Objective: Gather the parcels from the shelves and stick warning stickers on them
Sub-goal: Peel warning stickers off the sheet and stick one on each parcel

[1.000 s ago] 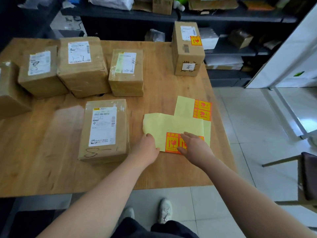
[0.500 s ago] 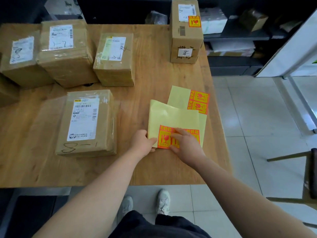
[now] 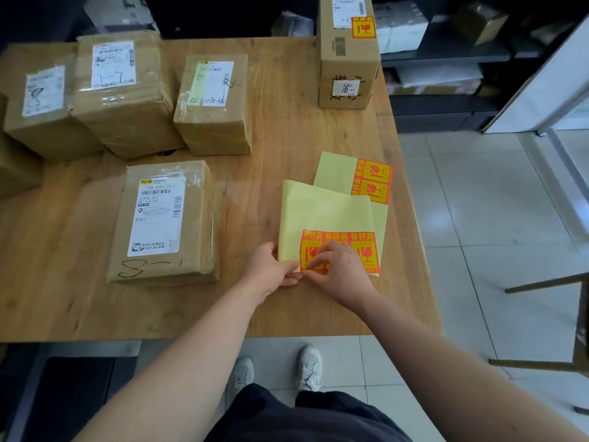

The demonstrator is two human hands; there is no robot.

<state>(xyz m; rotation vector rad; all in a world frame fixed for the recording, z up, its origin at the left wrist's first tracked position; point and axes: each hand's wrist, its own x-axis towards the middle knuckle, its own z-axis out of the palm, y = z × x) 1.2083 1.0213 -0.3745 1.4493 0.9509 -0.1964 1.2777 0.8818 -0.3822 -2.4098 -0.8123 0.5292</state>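
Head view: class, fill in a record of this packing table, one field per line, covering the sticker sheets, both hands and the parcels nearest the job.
surface: wooden table
near sheet: yellow backing, orange warning stickers along its near edge
left hand: pinches that sheet's near left corner
right hand: fingertips pinch at the leftmost sticker
far sheet: two stickers, partly under the near sheet
stickered parcel: upright box, far right
unstickered parcel: box marked 8-1, no warning sticker visible

A brown parcel marked 8-1 (image 3: 164, 221) was laid flat at centre left, with other parcels (image 3: 121, 90) grouped at upper left. An upright parcel (image 3: 349, 52) at upper right was already stickered. Two overlapped yellow sticker sheets (image 3: 325, 215) were laid at centre right.
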